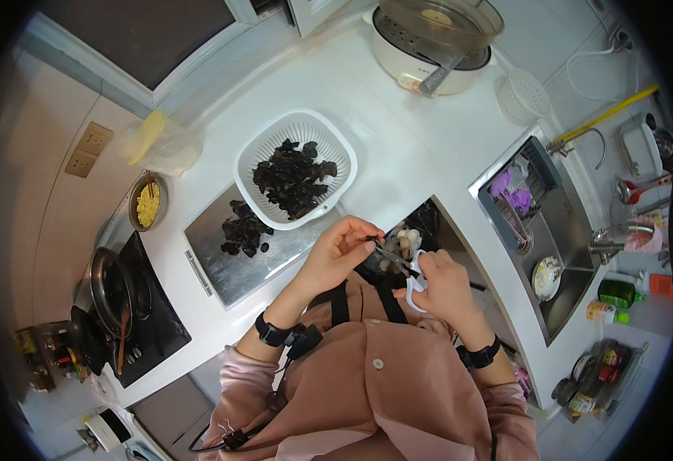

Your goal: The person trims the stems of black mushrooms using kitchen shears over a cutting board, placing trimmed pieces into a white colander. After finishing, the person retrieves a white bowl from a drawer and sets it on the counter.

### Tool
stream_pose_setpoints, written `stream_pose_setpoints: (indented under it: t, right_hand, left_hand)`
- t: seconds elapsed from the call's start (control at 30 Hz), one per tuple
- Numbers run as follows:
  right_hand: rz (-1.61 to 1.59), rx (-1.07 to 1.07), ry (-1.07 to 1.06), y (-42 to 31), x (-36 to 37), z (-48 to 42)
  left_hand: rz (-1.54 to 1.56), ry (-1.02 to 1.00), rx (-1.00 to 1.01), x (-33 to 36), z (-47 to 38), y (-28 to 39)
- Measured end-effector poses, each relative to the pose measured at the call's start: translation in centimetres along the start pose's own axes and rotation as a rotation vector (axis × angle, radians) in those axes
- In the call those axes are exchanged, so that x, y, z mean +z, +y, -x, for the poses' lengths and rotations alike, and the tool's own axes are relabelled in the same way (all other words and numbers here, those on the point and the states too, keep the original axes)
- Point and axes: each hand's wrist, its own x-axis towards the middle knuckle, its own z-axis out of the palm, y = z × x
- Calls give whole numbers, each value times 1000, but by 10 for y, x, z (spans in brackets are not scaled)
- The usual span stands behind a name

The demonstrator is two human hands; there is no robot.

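Note:
Between the thumb and fingers of my left hand (342,253) is a small dark piece of wood ear mushroom (375,238). My right hand (443,283) grips white-handled scissors (414,288), whose blades point at that piece. Ahead of me a white plastic colander (336,129) holds a heap of black wood ear mushrooms (290,178). Its near side overlaps a metal board (244,285), where a smaller pile of wood ear (245,230) lies. Below my hands a dark bag (422,216) contains pale scraps, partly hidden by the hands and scissors.
At the left are a bowl of yellow crumbly food (148,204), a lidded plastic container (166,147) and a cooktop (158,322) with a pan. A cream electric cooker (397,57) stands at the back. On the right, the sink (572,288) holds a drying rack and a small dish.

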Motion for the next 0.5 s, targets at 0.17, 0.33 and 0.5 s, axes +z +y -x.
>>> stream_pose_setpoints:
  t: [0.17, 0.33, 0.5]
  right_hand:
    - [52, 33, 33, 8, -4, 16]
    - [43, 66, 38, 12, -7, 27]
    - [19, 90, 42, 11, -10, 34]
  left_hand:
    - [0, 24, -69, 10, -5, -5]
    - [0, -57, -86, 14, -10, -10]
    - [-23, -52, -123, 17, -11, -15]
